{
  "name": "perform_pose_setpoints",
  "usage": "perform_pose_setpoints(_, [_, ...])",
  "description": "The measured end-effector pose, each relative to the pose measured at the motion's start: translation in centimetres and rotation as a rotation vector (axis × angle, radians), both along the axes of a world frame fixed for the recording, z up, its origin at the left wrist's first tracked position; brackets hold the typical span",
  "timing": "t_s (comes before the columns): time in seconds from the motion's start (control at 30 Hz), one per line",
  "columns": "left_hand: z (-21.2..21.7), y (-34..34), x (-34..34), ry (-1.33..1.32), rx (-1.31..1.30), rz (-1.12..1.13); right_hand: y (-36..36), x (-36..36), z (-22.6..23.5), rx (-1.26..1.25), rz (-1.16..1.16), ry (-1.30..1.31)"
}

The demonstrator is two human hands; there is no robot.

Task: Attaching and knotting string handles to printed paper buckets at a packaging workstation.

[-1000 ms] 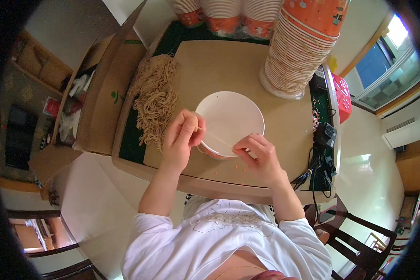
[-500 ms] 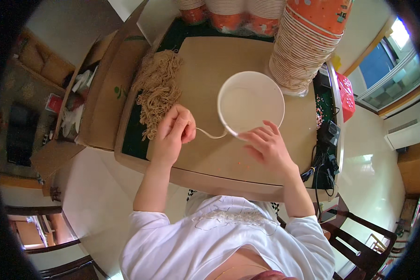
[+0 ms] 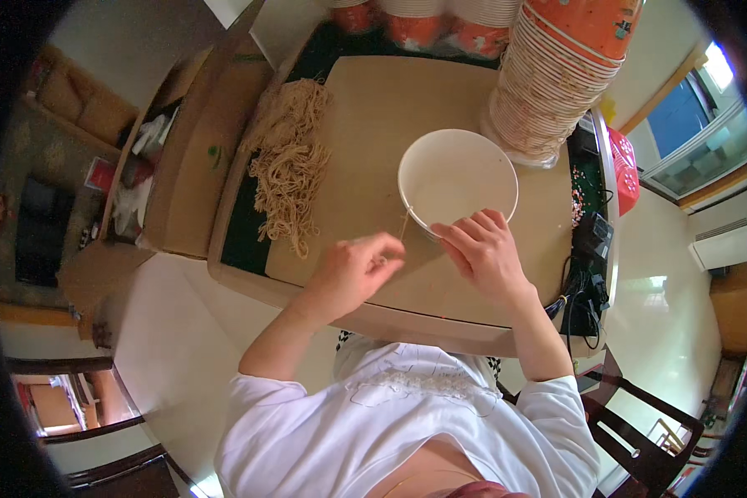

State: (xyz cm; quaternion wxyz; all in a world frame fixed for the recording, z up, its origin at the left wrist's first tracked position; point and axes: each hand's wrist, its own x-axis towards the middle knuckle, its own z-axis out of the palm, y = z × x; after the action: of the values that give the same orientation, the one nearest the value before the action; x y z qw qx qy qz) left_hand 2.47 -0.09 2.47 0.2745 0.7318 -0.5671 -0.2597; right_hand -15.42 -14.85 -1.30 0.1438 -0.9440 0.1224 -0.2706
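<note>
Centrally on the tan table [image 3: 373, 116] sits a white paper bowl [image 3: 458, 178], mouth up. Below it the right hand [image 3: 483, 253] steadies its near rim with spread fingers. Leftward, the left hand [image 3: 355, 270] pinches a thin string [image 3: 403, 226] running up-right to the rim, nearer the left.

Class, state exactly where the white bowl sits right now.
In the head view, the white bowl sits on the tan table, right of centre, beside the stack of bowls, with the right hand touching its near rim.
</note>
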Motion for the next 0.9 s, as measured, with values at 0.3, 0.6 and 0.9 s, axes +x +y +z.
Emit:
perform_pose_setpoints(0.3, [1.5,0.2,-0.2,0.14,-0.12,-0.266,1.1,0.0,-0.1,0.002,0.072,0.038])
perform_pose_setpoints(0.6, [-2.2,-3.1,2.4,0.264,-0.304,0.167,1.8,-0.6,0.1,0.039,0.22,0.039])
perform_pose_setpoints(0.9, [-0.7,-2.8,0.3,-0.036,-0.286,0.067,1.5,-1.0,1.3,0.127,0.189,0.1])
